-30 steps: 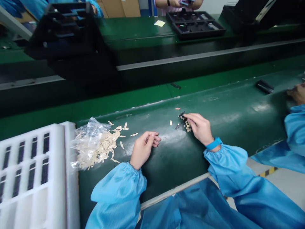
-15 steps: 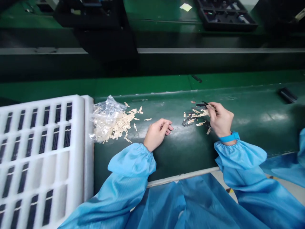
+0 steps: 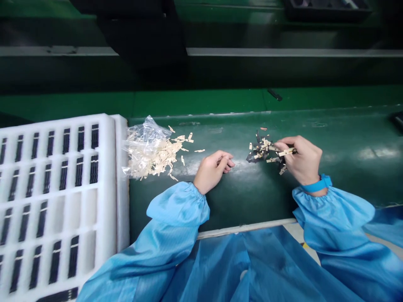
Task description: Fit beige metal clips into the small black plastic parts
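Note:
My right hand [image 3: 301, 158], with a blue band at the wrist, is closed at the right edge of a small mixed pile. A flat beige tab [image 3: 286, 152] and dark bits show at its fingertips. The pile [image 3: 262, 147] holds small beige tabs and thin black pieces, heaped loosely. To its left my left hand [image 3: 214, 170] rests on the green surface, fingers curled together; its palm is hidden, and I cannot see whether anything is in it. Further left, many beige tabs [image 3: 165, 157] spill from a clear plastic bag [image 3: 138, 147].
White foam trays [image 3: 108, 167] are stacked at the left, many slots filled with black strip-like parts. A black piece [image 3: 275, 94] lies at the back of the green work surface [image 3: 239, 197]. A dark object [image 3: 397, 121] sits at the far right edge.
My right hand has shifted right and slightly down, and a beige tab now shows across its fingers. The pile looks bunched differently. My left hand stays curled, and the camera view has tilted down.

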`<state>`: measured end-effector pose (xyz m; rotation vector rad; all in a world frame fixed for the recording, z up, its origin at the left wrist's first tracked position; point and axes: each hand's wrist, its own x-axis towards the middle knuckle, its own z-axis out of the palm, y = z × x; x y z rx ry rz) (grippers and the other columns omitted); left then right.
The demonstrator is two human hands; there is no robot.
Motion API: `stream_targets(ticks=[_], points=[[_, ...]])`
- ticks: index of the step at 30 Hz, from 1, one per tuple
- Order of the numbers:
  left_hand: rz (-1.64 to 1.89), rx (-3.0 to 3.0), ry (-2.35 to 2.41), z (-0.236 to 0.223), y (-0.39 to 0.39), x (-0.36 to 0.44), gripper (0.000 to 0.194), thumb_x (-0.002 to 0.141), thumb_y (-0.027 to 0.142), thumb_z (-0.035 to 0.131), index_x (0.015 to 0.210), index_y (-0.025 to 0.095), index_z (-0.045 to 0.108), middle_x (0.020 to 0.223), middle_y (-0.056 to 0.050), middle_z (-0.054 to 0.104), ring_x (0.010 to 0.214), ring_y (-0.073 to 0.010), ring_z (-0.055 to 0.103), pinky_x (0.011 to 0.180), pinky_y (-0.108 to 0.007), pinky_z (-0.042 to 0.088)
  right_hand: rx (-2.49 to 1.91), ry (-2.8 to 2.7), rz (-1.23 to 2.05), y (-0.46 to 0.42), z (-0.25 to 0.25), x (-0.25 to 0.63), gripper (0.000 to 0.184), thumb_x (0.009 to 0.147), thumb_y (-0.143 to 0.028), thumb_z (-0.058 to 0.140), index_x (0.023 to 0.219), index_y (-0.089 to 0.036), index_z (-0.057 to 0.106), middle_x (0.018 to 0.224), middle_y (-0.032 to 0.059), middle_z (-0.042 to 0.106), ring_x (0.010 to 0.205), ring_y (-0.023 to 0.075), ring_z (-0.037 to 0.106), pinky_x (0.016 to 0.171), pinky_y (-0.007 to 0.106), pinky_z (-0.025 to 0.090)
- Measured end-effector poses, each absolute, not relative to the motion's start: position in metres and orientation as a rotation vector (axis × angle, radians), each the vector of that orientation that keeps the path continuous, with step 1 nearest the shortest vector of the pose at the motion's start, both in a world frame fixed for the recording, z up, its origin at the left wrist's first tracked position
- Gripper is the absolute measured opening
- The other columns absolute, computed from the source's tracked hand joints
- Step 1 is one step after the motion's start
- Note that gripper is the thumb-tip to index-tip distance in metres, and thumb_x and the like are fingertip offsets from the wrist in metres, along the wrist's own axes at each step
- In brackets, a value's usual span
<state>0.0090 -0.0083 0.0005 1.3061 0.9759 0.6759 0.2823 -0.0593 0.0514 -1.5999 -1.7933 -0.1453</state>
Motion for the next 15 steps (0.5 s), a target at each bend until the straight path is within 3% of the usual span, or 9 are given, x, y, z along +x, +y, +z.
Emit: stream_targets(ticks=[2, 6, 12, 15], points=[[0.677, 1.310, 0.977, 0.002, -0.008, 0.009, 0.029, 0.099, 0.040, 0.055, 0.100, 0.015, 0.068, 0.085, -0.006, 0.075, 0.067, -0.0103, 0.068, 0.064, -0.022, 0.057, -1.564, -1.784, -0.034, -0.061, 0.056, 0.281, 0.006, 0.097, -0.027, 0.070, 0.096, -0.024, 0.074, 0.090, 0.0051, 0.074, 0.082, 0.0214, 0.070, 0.074, 0.034, 0.055], [0.680, 1.321, 0.975, 0.004, -0.009, 0.009, 0.028, 0.099, 0.039, 0.054, 0.101, 0.015, 0.068, 0.085, -0.006, 0.075, 0.067, -0.0100, 0.068, 0.064, -0.022, 0.057, -1.537, -1.757, 0.236, -0.062, 0.063, 0.285, 0.015, 0.097, -0.027, 0.069, 0.110, -0.026, 0.076, 0.116, 0.0078, 0.074, 0.110, 0.0263, 0.070, 0.095, 0.043, 0.058], [0.663, 1.330, 0.980, 0.003, -0.008, 0.007, 0.031, 0.100, 0.042, 0.053, 0.103, 0.014, 0.068, 0.086, -0.006, 0.075, 0.068, -0.0103, 0.068, 0.066, -0.023, 0.058, -1.720, -1.749, 0.346, -0.088, 0.050, 0.297, 0.043, 0.106, -0.039, 0.050, 0.147, -0.028, 0.059, 0.147, 0.0088, 0.061, 0.137, 0.0283, 0.056, 0.118, 0.051, 0.043], [0.646, 1.349, 0.983, 0.003, -0.008, 0.006, 0.032, 0.101, 0.043, 0.052, 0.104, 0.015, 0.068, 0.087, -0.006, 0.076, 0.069, -0.0105, 0.068, 0.067, -0.023, 0.058, -1.912, -1.832, 0.238, -0.105, 0.028, 0.284, 0.071, 0.101, -0.055, 0.054, 0.161, -0.020, 0.038, 0.164, 0.0178, 0.038, 0.151, 0.0372, 0.037, 0.122, 0.060, 0.033]])
